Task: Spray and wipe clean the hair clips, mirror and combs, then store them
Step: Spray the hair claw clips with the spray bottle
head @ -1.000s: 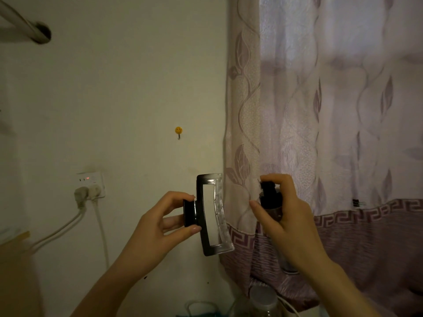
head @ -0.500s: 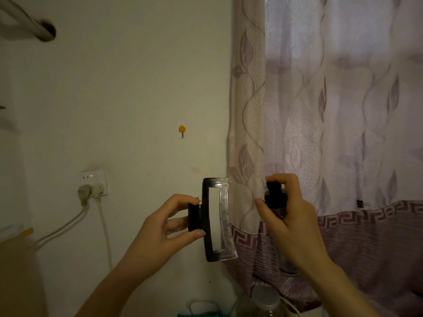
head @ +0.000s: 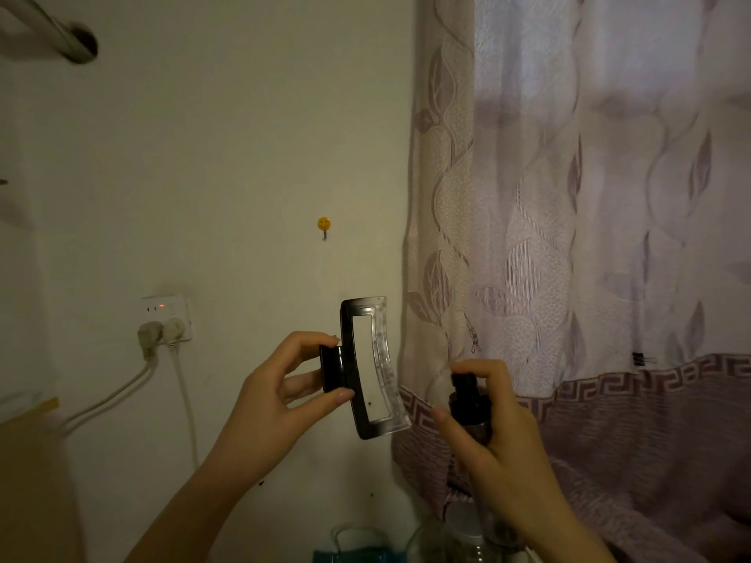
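My left hand (head: 280,404) pinches the black hinge end of a large rectangular claw hair clip (head: 376,365), black fading to clear, and holds it upright in front of the wall. Just to its right, my right hand (head: 493,436) grips a small dark spray bottle (head: 469,406); one finger curls over the black pump top, and the nozzle faces the clip. The bottle's lower body is hidden behind my palm. No mirror or comb shows in this view.
A patterned mauve curtain (head: 569,237) hangs on the right. On the wall are a yellow smiley hook (head: 324,224) and a socket (head: 166,319) with two plugs and cables. A clear bottle cap (head: 463,534) and a teal item (head: 357,554) sit at the bottom edge.
The spray bottle has dropped slightly lower beside the clip. The clip stays upright in my left hand, and the view has shifted a little.
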`<state>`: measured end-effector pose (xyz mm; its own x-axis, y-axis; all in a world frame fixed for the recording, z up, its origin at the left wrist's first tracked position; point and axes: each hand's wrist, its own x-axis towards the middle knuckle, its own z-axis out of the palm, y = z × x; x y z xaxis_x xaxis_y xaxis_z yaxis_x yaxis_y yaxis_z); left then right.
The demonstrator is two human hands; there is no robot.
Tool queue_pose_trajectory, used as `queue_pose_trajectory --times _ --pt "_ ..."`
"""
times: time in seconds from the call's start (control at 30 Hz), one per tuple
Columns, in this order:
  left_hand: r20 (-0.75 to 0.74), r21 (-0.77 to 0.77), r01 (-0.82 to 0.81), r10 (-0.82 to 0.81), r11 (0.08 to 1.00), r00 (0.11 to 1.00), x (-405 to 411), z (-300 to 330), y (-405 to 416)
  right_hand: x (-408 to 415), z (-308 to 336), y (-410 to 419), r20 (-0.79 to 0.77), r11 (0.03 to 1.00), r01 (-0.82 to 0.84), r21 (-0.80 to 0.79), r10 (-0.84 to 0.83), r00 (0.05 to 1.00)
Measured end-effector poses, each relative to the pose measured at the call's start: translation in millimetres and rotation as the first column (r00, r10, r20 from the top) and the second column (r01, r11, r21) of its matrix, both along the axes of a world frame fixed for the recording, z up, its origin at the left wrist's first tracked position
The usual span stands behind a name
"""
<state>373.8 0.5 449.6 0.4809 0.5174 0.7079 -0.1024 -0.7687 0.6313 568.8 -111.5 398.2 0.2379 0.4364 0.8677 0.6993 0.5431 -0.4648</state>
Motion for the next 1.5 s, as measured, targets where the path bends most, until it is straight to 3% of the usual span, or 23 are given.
queue_pose_trajectory --times 0.47,0.63,0.97,1.27,1.5 --pt "-0.011 0.0 -0.005 0.005 1.0 1.0 -3.4 -4.4 3.9 2.3 -5.0 4.2 -0.082 0.998 0.037 -0.051 -0.041 0.996" --pt "-0.093 -0.012 0.026 -0.027 1.0 0.995 -3.2 -7.9 2.8 5.9 1.1 2.1 -0.202 0.996 -0.075 -0.052 0.063 0.977" --pt "-0.281 -0.018 0.094 -0.095 0.995 0.955 0.5 -16.5 -3.3 24.7 16.9 1.9 -0.285 0.975 -0.178 -0.134 0.134 0.949" --pt "-0.416 -0.055 0.186 -0.192 0.981 0.889 0.6 -12.1 -6.7 39.0 25.0 3.2 -0.246 0.873 -0.327 -0.363 0.248 0.937" --pt "-0.458 -0.077 0.19 -0.204 0.979 0.865 2.7 -7.8 -7.4 37.8 16.7 4.4 -0.399 0.826 -0.446 -0.346 0.3 0.866"
